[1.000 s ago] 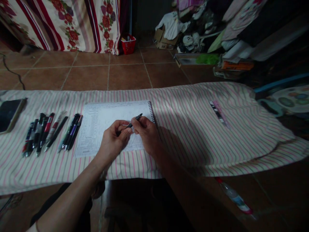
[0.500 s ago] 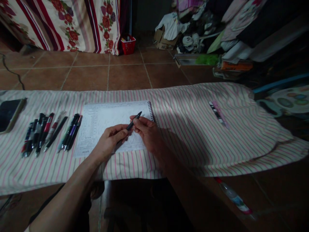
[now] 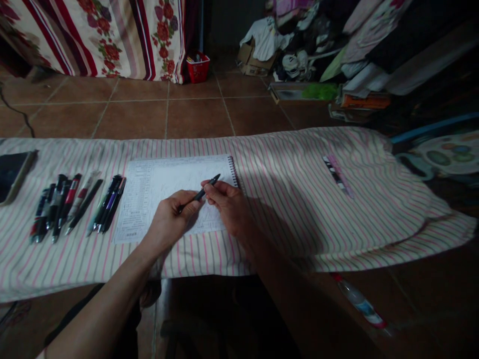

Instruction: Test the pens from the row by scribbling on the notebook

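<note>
Both my hands hold one black pen (image 3: 199, 195) above a spiral notebook (image 3: 172, 174) whose page is covered in print and writing. My left hand (image 3: 172, 214) closes round the pen's lower left part, thumb along the barrel. My right hand (image 3: 228, 202) pinches it near the upper right end, which points away from me. Left of the notebook lie several pens in two groups, a larger group (image 3: 62, 207) and a smaller group (image 3: 108, 204). The notebook's wire coil (image 3: 234, 172) runs down its right edge, partly behind my right hand.
A striped cloth (image 3: 284, 199) covers the table. A phone (image 3: 15, 174) lies at the far left, and a black-and-pink pen-like item (image 3: 337, 175) at the right. On the tiled floor are a plastic bottle (image 3: 361, 301), a red basket (image 3: 198, 68) and a cardboard box (image 3: 254, 60).
My left hand has shifted its grip on the pen: the fingers are more curled and the thumb lies lower, leaving more of the barrel showing. My right hand stays nearly in place.
</note>
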A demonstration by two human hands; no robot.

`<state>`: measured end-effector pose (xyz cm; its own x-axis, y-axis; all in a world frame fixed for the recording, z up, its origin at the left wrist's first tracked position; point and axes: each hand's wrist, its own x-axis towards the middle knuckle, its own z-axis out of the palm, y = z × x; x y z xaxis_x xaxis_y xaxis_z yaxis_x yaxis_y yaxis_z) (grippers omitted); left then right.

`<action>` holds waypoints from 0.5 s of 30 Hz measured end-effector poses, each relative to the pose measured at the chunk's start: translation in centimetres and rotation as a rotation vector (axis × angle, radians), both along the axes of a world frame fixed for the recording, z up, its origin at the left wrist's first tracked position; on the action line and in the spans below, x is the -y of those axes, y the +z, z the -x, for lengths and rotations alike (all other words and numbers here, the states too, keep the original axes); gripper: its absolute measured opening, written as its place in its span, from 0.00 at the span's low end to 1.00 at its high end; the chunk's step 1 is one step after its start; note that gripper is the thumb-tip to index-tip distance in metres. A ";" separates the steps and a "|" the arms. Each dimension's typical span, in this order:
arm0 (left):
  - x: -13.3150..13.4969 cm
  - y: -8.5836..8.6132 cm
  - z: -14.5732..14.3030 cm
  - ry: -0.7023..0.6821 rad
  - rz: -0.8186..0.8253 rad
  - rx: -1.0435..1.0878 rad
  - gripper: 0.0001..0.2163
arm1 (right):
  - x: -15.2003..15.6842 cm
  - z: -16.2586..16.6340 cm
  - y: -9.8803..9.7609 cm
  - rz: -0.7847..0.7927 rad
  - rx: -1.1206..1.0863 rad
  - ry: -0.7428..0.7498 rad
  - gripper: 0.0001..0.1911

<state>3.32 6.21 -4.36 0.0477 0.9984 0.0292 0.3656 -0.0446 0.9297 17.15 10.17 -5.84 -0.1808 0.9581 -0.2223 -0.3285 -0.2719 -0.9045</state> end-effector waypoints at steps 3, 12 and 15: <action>0.1 -0.3 -0.2 0.038 -0.123 -0.134 0.09 | 0.1 0.1 0.2 -0.019 0.126 -0.065 0.15; 0.5 -0.4 -1.8 0.150 -0.224 -0.221 0.09 | 0.3 0.3 0.5 -0.081 0.342 -0.160 0.23; 0.5 -0.4 -1.7 0.139 -0.134 -0.088 0.08 | 0.3 0.1 0.7 -0.072 0.283 -0.088 0.24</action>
<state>5.05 5.68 -4.80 -0.0816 0.9831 0.1636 0.4567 -0.1091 0.8829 17.08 9.86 -5.18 -0.0369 0.9824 -0.1828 -0.0798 -0.1853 -0.9794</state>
